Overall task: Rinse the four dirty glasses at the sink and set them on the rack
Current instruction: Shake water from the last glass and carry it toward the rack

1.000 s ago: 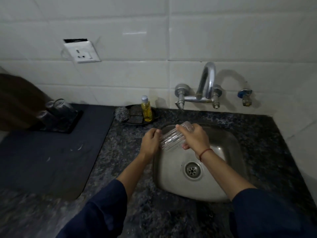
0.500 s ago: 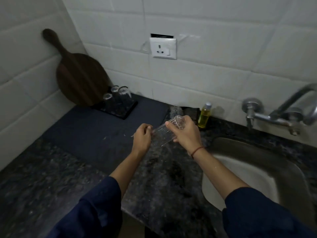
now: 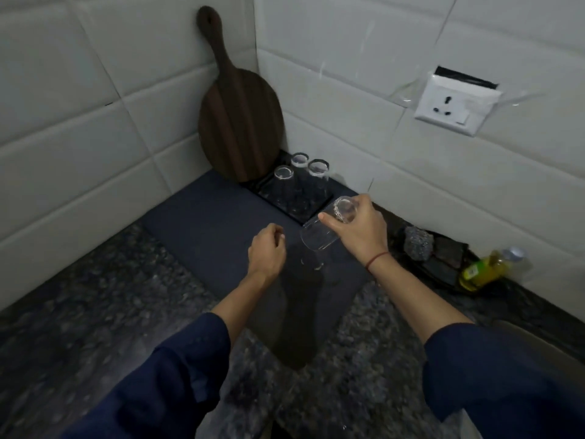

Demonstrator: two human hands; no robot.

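My right hand (image 3: 357,231) grips a clear ribbed glass (image 3: 319,234) by its base, tilted mouth-down over the dark mat (image 3: 202,229). It hangs just in front of the black rack tray (image 3: 326,198) in the corner. Three clear glasses (image 3: 299,185) stand upside down on that tray. My left hand (image 3: 266,253) is beside the held glass, fingers loosely curled, holding nothing and not touching it. The sink shows only as a rim (image 3: 538,340) at the lower right.
A dark wooden paddle board (image 3: 237,122) leans in the wall corner behind the rack. To the right lie a steel scrubber (image 3: 418,245), dark sponges (image 3: 446,258) and a yellow soap bottle (image 3: 484,270). A wall socket (image 3: 456,103) sits above. Speckled granite counter (image 3: 95,312) surrounds the mat.
The view swung left from the sink to the corner rack. My right hand carried the glass over the mat toward the tray, and my left hand let go of it.
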